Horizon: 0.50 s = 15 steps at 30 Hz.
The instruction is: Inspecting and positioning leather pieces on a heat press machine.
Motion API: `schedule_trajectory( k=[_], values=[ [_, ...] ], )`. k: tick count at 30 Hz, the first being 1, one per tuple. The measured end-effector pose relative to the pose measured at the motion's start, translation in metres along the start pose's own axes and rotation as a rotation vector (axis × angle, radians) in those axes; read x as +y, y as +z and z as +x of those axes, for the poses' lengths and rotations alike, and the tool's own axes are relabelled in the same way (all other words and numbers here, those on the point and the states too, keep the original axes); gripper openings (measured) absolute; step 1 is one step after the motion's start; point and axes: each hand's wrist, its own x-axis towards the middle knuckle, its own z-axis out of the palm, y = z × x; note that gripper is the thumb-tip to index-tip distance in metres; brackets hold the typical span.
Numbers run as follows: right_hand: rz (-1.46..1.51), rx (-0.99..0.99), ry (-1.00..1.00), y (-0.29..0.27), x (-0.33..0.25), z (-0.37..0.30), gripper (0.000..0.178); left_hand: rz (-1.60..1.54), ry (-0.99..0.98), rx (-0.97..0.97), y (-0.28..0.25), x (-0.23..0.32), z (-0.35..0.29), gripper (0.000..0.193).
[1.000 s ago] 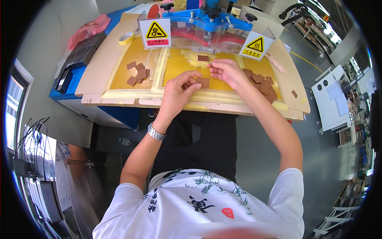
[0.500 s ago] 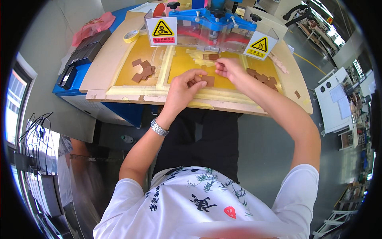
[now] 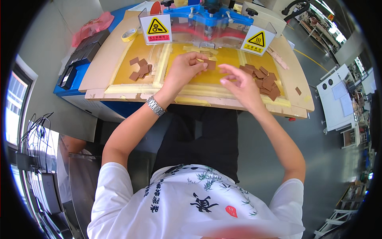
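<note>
Pinched between the thumb and fingers of my left hand [image 3: 185,69] is a small brown square piece [image 3: 211,65], held at the front of the press over the yellow work surface [image 3: 177,53]. My right hand [image 3: 243,85] is just to the right of it, fingers spread and apart, with nothing in them. A loose pile of similar brown pieces [image 3: 267,82] lies beyond my right hand, on the right section. Fewer such pieces [image 3: 143,68] lie scattered on the left section. Pale tape [image 3: 205,52] marks a spot just behind the held piece.
A blue press [image 3: 211,18] stands at the back behind a clear guard with warning signs [image 3: 158,28]. To its left lie a tape roll [image 3: 129,36], black boxes [image 3: 85,49] and pink plastic [image 3: 93,28]. One brown piece [image 3: 298,91] lies near the board's right edge.
My left hand has moved forward with its brown piece toward the press. My right hand has drawn back toward me and opened. The brown piece by the taped spot no longer shows there.
</note>
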Motion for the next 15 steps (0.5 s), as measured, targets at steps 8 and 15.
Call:
schedule_trajectory(
  k=[8, 15],
  values=[
    [0.083, 0.112, -0.028, 0.029, 0.024, 0.022, 0.040, 0.012, 0.000, 0.046, 0.004, -0.004, 0.018, 0.026],
    [-0.127, 0.147, -0.062, 0.027, 0.053, 0.063, 0.036, 0.303, 0.241, 0.133, -0.020, -0.026, 0.021, 0.023]
  ],
)
